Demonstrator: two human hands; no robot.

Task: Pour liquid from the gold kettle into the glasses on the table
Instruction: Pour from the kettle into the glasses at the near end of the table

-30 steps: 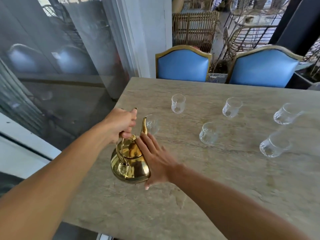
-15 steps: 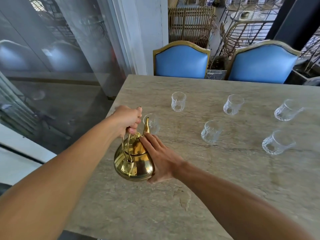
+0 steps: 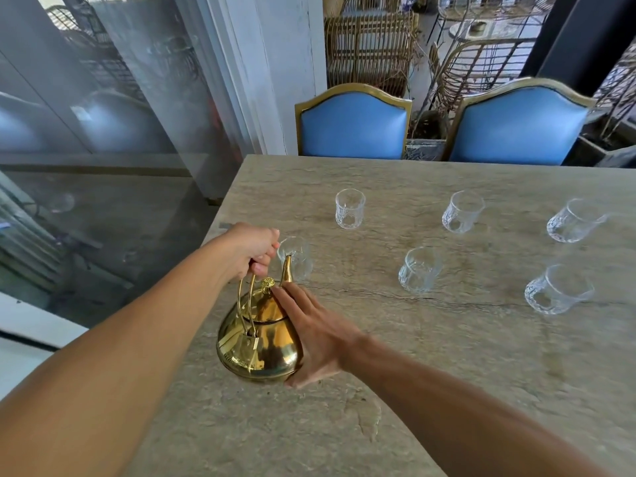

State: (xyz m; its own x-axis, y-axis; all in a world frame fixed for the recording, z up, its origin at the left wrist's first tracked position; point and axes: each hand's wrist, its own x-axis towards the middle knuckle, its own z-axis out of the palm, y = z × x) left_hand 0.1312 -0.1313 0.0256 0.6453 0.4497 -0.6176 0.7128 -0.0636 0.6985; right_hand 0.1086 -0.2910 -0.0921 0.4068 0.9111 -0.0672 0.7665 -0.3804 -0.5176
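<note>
- Gold kettle (image 3: 260,342) hangs above the table's (image 3: 430,373) near-left part — left hand (image 3: 253,247) fisted on its handle, right hand (image 3: 316,333) flat, fingers spread, against its side.
- Spout (image 3: 286,273) overlaps nearest glass (image 3: 296,258).
- Five more glasses (image 3: 420,270) beyond; blue chairs (image 3: 352,123) farthest.

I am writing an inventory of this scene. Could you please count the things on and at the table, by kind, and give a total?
Clear glasses: 6
Gold kettle: 1
Blue chairs: 2
Total: 9
</note>
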